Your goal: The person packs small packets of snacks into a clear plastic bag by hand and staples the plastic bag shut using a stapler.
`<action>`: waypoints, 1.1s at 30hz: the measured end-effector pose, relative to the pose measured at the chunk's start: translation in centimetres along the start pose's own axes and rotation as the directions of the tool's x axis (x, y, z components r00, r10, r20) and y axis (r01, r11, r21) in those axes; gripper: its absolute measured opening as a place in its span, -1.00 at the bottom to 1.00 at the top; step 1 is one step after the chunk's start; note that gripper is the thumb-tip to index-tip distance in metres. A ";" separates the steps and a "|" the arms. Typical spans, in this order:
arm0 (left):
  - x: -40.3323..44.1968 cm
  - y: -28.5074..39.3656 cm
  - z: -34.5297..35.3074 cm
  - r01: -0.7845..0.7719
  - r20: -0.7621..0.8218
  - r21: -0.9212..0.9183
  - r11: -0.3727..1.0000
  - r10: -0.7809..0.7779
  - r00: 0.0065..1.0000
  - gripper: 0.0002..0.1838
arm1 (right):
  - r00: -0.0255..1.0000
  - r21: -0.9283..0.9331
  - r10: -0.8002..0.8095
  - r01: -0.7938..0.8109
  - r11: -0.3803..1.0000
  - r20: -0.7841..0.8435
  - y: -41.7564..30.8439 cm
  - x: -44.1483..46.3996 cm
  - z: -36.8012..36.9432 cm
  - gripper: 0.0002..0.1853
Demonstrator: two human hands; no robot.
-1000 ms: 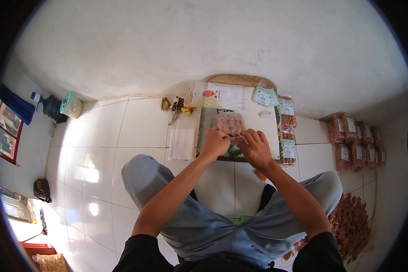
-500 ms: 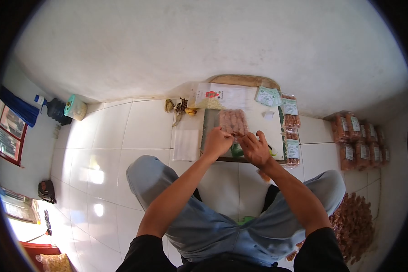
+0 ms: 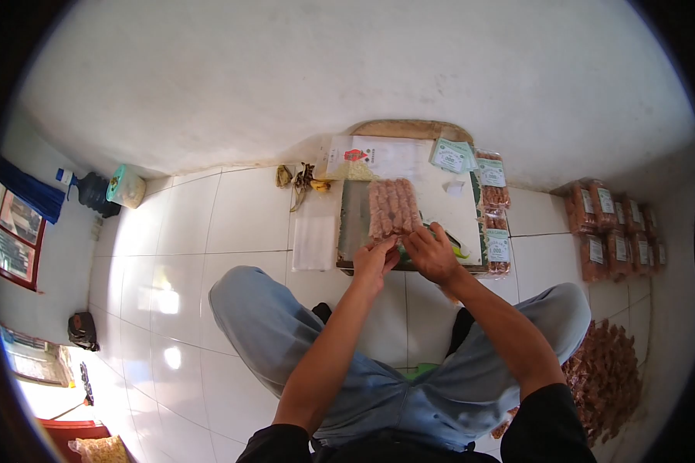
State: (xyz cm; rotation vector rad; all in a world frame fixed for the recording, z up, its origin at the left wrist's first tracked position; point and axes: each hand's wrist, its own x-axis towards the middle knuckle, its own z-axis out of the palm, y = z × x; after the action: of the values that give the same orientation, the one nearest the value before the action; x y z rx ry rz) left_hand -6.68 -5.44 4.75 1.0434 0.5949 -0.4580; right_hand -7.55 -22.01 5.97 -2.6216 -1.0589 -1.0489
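A clear plastic pack of reddish-brown snack pieces [image 3: 394, 207], set in several long rows, lies on a low board-topped table [image 3: 459, 212]. My left hand [image 3: 375, 258] pinches the near end of the pack, its fingers closed on the plastic. Beside it my right hand [image 3: 432, 255] grips the same end, fingers curled close to the left ones. Beneath and beside the right hand a bright green item [image 3: 459, 248] shows in part; its kind is hidden.
Labelled snack packs [image 3: 496, 243] lie along the table's right edge, near green-and-white labels [image 3: 452, 156]. More finished packs [image 3: 616, 255] stand by the right wall, above a heap of loose snacks [image 3: 606, 378]. Clear plastic sheets [image 3: 314, 241] lie left; bananas [image 3: 319, 185] sit near the wall.
My left hand has turned and moved slightly down and right, closer to my right hand at the pack's near end. More of the snack rows shows now.
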 end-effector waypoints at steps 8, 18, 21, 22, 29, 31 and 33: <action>1.7 -2.2 0.0 -0.092 -0.060 0.011 0.996 0.093 0.994 -0.78 | 0.999 0.039 0.016 -0.017 0.999 0.031 -0.5 -1.3 0.7 -0.87; 1.8 -4.7 0.1 -0.041 -0.203 0.018 0.999 0.044 0.978 -0.83 | 0.465 0.291 0.878 -0.861 0.417 0.116 -5.9 -5.4 3.0 -0.75; 1.7 -4.9 -0.2 -0.035 -0.197 0.011 0.999 0.036 0.980 -0.81 | 0.030 0.437 0.889 -0.878 -0.195 0.457 -5.5 -5.6 2.6 -0.55; 1.7 -5.0 -0.3 -0.025 -0.192 -0.004 1.000 0.023 0.981 -0.80 | -0.065 0.402 0.756 -0.815 -0.417 0.651 -5.1 -5.1 2.2 -0.46; 1.4 -5.7 -1.2 -0.054 -0.130 0.036 0.998 0.058 0.990 -0.76 | -0.031 0.421 0.572 -0.645 -0.638 0.820 -4.0 -5.1 3.0 -0.45; 1.5 -5.9 -1.3 -0.040 -0.137 0.074 0.996 0.050 0.989 -0.77 | -0.068 0.406 0.563 -0.622 -0.669 0.824 -4.0 -5.2 3.4 -0.54; 1.6 -6.1 -1.3 -0.045 -0.142 0.079 0.996 0.056 0.988 -0.78 | -0.095 0.395 0.551 -0.599 -0.697 0.829 -3.9 -5.2 3.8 -0.61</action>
State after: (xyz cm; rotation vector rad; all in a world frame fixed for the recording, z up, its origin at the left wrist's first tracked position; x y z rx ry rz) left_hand -9.45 -7.04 -0.80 1.1685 0.6816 -0.3648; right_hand -10.64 -20.69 -0.81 -1.2442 0.6851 0.2681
